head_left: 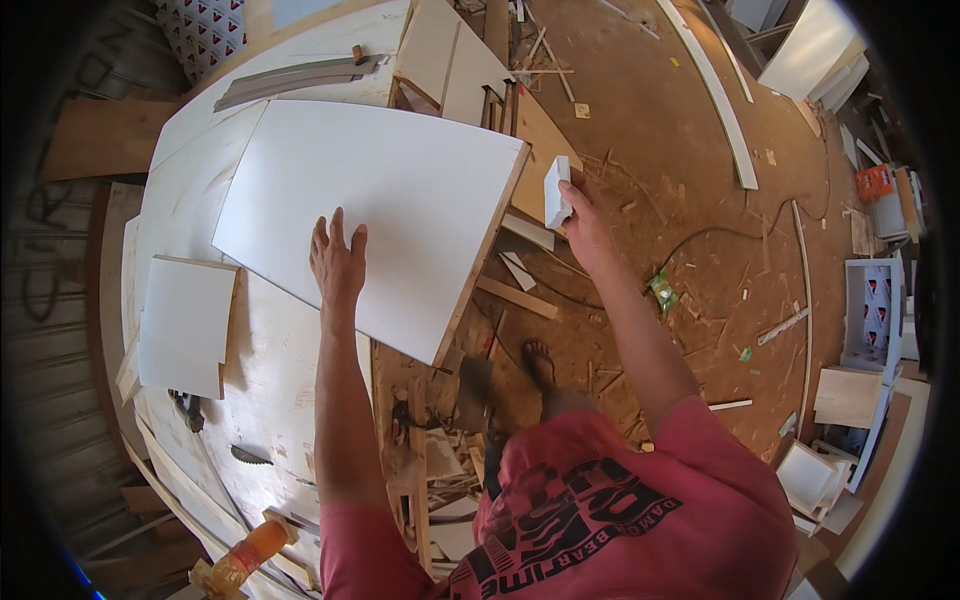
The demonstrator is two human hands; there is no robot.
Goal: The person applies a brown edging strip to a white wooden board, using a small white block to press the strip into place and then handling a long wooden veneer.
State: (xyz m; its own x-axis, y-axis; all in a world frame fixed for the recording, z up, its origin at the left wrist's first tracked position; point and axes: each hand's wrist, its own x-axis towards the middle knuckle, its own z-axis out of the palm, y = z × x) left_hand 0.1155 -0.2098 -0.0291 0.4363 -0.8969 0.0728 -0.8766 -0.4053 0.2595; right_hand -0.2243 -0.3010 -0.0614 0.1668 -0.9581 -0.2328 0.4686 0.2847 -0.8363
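A large white board (400,200) with a raw brown right edge lies on the pale worktable (275,420). My left hand (338,260) is open on or just above the board's middle, fingers slightly curled and apart. My right hand (582,215) grips a small white block (556,190), held upright beside the board's right edge. A smaller white panel (182,320) with a notched corner lies to the left.
Metal strips (290,80) lie at the table's back, an orange bottle (250,555) at its near left. Long strips (720,100), offcuts, a cable (700,235) and my bare foot are on the dirt floor. Boards and boxes (865,310) line the right.
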